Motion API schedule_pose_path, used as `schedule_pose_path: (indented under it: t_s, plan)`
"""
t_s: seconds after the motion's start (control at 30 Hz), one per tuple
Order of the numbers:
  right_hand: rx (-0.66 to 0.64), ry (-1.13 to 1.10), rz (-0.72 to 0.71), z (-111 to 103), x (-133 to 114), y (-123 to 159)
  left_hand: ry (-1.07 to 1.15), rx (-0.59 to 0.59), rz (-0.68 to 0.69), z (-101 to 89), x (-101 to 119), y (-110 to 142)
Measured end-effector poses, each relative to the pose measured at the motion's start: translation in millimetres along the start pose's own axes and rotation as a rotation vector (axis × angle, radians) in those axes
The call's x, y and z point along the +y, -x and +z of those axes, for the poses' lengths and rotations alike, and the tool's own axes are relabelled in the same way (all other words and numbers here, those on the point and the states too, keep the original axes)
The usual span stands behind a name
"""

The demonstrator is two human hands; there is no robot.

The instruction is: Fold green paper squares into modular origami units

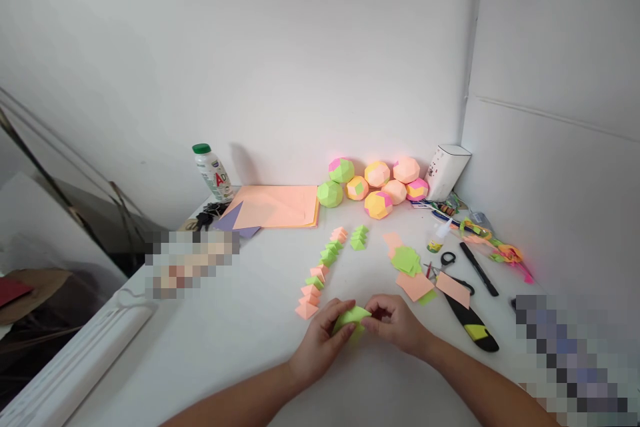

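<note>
Between my two hands is a piece of light green paper [354,317], partly hidden by the fingers. My left hand [323,340] is closed on its left side, thumb in front and fingers behind. My right hand [397,323] pinches its right corner between thumb and fingertips. Beyond my left hand runs a slanting row of small folded paper pieces [311,292], peach and green. A short stack of green folded pieces [359,237] stands beside the row's far end. Past my right hand lie loose green paper sheets [406,260] and peach sheets [415,285].
Several many-sided paper balls [379,204] sit against the back wall, beside a peach paper stack [280,203]. At right are scissors [449,258], a glue bottle [439,238], a black-and-yellow cutter [475,327], a black pen [479,268] and a white box [447,170]. A white bottle [213,173] stands back left.
</note>
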State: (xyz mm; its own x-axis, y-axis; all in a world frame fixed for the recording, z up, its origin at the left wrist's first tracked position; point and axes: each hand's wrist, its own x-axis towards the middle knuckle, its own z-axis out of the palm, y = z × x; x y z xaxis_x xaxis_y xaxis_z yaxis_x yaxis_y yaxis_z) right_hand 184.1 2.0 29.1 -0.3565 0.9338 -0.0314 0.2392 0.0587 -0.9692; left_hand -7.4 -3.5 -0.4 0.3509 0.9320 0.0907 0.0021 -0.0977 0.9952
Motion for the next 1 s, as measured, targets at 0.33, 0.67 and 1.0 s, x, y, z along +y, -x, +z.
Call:
schedule_pose_path:
  t_s: [0.33,0.67,1.0]
  plan:
    - [0.104,-0.030,-0.025,-0.7,3.2,1.6,-0.043,-0.132,-0.058,0.1,7.6,-0.2]
    - [0.036,-0.190,0.009,-0.8,7.5,0.1,-0.086,-0.143,-0.069,1.1,8.2,0.2]
    - [0.046,-0.262,0.047,-0.5,7.7,-1.3,-0.144,-0.151,-0.050,0.9,8.3,-0.3]
